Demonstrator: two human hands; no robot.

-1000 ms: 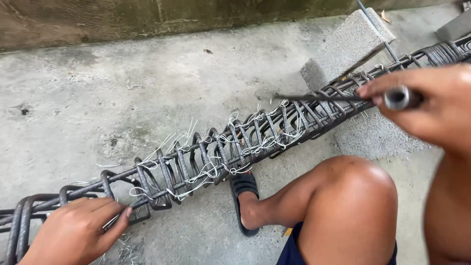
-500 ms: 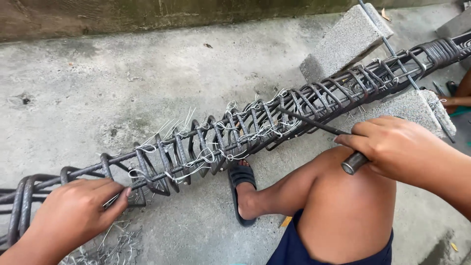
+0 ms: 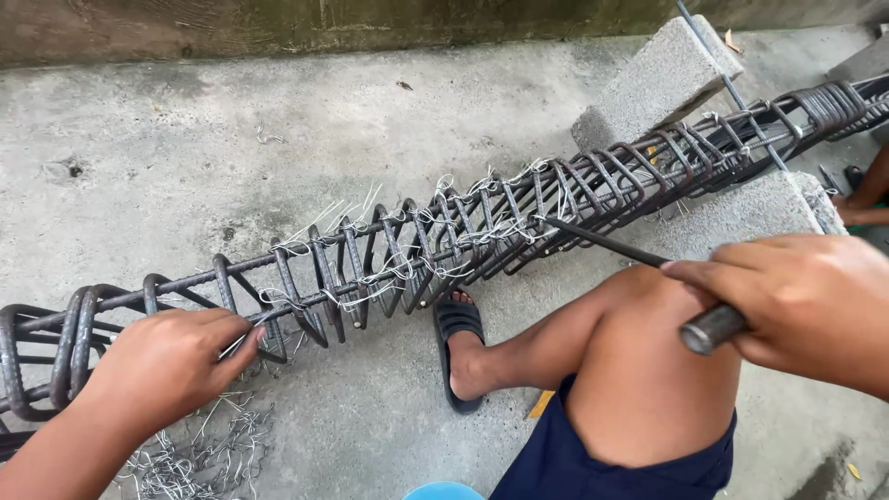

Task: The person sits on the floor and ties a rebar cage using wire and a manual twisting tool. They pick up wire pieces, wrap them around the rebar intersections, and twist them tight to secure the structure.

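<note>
Left hand [image 3: 167, 366]: closed on a stirrup of the rebar cage [image 3: 444, 243].
Right hand [image 3: 806, 301]: gripping the tie-wire hook tool [image 3: 639, 268].
Risk: hook tip may slip off; loose wire ends [image 3: 333, 218] can scratch fingers.

light: even, soft daylight, bright overall, no single source visible
shadows: faint and diffuse under the rebar cage [image 3: 444, 241] beyond the left hand [image 3: 167, 366]
glare: none; pale sheen on the concrete floor [image 3: 278, 130]
focus: sharp mid-frame; right hand [image 3: 796, 301] slightly soft from closeness
distortion: mild wide-angle stretch at the edges, near both hands
</note>
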